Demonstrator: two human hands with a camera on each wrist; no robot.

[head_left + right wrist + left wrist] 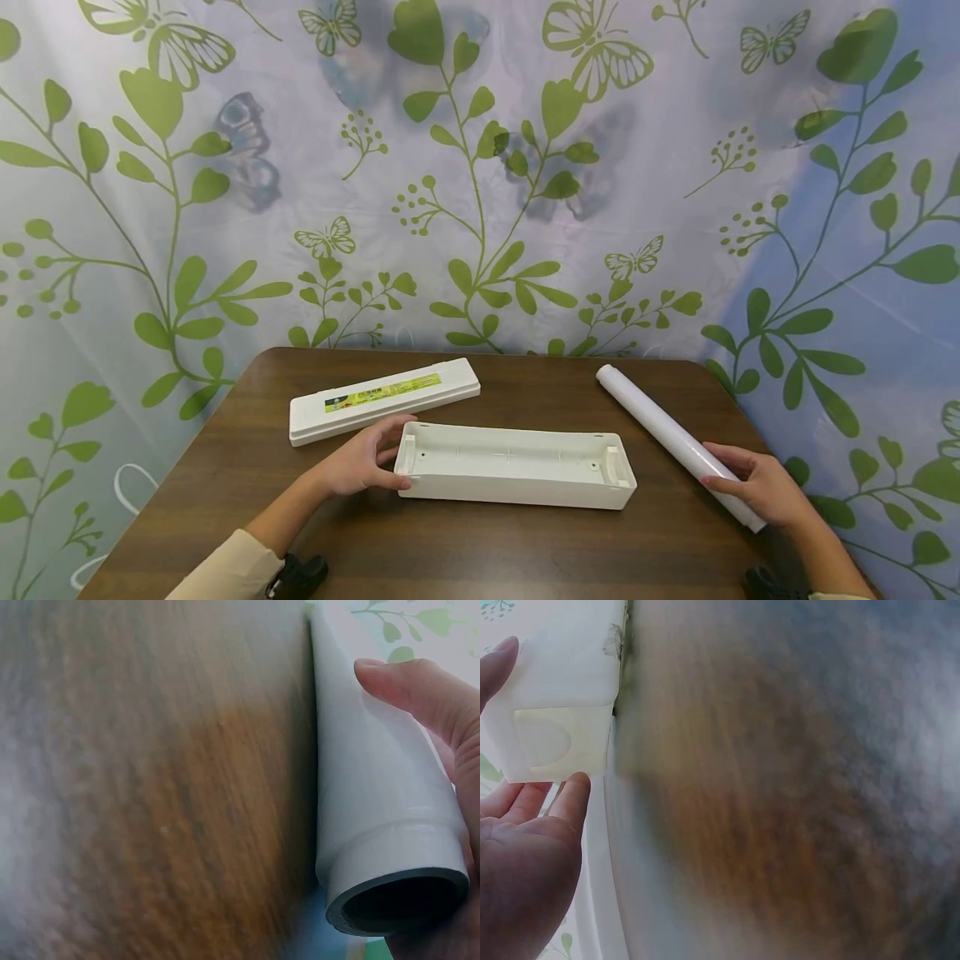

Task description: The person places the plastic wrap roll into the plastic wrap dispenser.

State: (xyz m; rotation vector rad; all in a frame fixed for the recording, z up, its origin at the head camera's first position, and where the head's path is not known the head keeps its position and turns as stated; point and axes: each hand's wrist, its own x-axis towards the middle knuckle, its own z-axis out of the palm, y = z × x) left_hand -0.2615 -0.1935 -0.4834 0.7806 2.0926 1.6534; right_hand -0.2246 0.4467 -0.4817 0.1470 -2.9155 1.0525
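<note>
A long white plastic box (517, 492), uncovered at the top, lies across the middle of the table. At its left end my left hand (367, 458) grips it, thumb on the front wall and fingers behind. The left wrist view shows the box's end wall (562, 739) between that thumb and the fingertips. On the right, a roll of cling film (667, 429) lies slanted on the wood. My right hand (765, 487) holds the roll near its close end, thumb over the top. In the right wrist view the core's hollow end (397, 900) sticks out past the wound film.
Behind the box, to the left, lies a long white lid (442, 383) with a green and yellow label. The brown wooden table (450, 550) ends at the back against a leaf-and-butterfly curtain (480, 208). Dark wrist straps (296, 577) sit on the arms.
</note>
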